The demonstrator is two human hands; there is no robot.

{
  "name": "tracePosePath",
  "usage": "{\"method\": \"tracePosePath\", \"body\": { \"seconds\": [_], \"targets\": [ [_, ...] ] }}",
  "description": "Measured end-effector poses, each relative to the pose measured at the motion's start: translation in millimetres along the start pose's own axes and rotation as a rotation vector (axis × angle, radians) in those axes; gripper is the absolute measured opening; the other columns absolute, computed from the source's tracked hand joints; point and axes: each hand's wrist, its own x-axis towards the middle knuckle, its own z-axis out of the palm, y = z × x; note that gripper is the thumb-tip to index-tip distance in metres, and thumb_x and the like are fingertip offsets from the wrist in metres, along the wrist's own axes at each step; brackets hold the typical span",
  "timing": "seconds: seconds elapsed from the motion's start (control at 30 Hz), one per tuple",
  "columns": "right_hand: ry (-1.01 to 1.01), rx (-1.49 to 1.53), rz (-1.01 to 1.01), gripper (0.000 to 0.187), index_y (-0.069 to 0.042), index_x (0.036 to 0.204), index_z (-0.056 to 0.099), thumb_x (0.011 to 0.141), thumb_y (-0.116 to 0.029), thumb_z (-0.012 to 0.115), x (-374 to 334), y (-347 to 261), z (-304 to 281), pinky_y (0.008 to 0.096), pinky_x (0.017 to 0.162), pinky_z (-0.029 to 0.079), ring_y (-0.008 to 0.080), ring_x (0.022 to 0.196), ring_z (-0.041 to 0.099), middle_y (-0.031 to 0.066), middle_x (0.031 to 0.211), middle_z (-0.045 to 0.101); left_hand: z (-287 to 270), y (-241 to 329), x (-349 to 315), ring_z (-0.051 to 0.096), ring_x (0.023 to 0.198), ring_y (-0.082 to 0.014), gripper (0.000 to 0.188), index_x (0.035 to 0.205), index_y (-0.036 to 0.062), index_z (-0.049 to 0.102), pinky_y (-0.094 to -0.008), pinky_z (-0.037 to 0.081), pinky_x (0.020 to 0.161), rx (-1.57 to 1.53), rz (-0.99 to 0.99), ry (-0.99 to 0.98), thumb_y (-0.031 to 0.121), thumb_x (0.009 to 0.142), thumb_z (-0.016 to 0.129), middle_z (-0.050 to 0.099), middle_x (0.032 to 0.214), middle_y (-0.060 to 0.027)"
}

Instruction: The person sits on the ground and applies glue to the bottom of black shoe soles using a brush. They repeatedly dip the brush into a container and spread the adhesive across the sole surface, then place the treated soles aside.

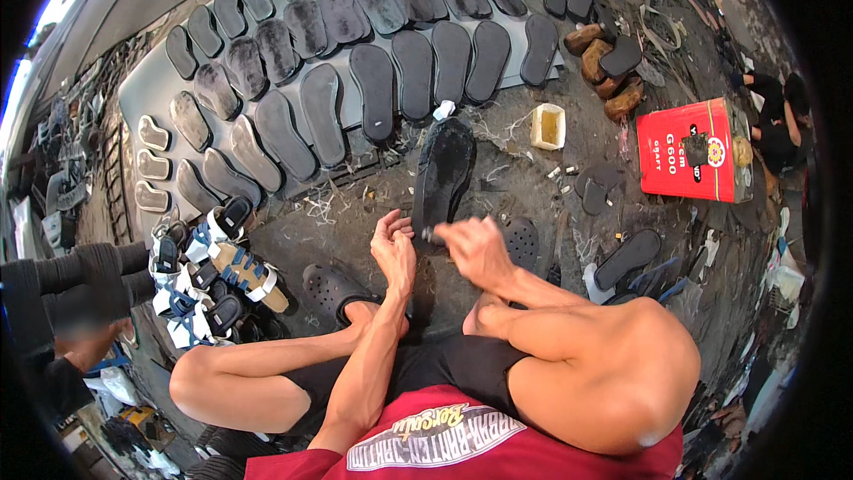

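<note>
In front of me a dark sole-shaped piece (442, 169) lies on the ground, its heel end toward me. My left hand (394, 247) is beside its near left edge, fingers loosely bent and a little apart, with nothing seen in them. At the near end, my right hand (478, 253) is closed in a pinch. A small greyish thing (432, 236) shows at its fingertips, too blurred to name. A scrap of white material (443, 110) touches the sole piece's far tip.
Rows of dark soles (415, 76) lie on a grey sheet ahead. Strappy sandals (209, 271) are heaped left. At right are a yellowish tub (548, 127), brown shoe lasts (624, 98) and a red tin (684, 151). Clogs (330, 292) sit by my feet; another person (84, 347) is at left.
</note>
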Motion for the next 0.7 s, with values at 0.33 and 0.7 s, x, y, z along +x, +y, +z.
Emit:
{"method": "tracePosePath", "body": {
  "seconds": [0.33,0.7],
  "targets": [
    [-0.17,-0.038,-0.161,0.03,-0.017,0.116,0.08,0.091,-0.01,0.064,119,27,6,0.0464,0.089,0.048,0.0292,0.11,0.066,0.0068,0.108,0.076,31,9,-45,0.054,0.12,-0.0373,0.105,0.165,-0.0011,0.035,-0.0498,0.046,0.109,0.494,0.324,-0.003,0.002,0.075,0.091,0.056,0.128,-0.0201],
    [0.025,-0.24,-0.091,0.029,-0.009,0.122,0.069,0.093,-0.01,0.064,83,18,8,0.0445,0.082,0.046,0.0275,0.086,0.063,0.0084,0.089,0.065,22,8,-38,0.055,0.108,-0.0252,0.075,0.155,-0.0016,0.043,-0.0375,0.049,0.098,0.18,0.331,0.33,-0.011,0.083,0.058,0.055,0.129,-0.0156]
  ]
}}
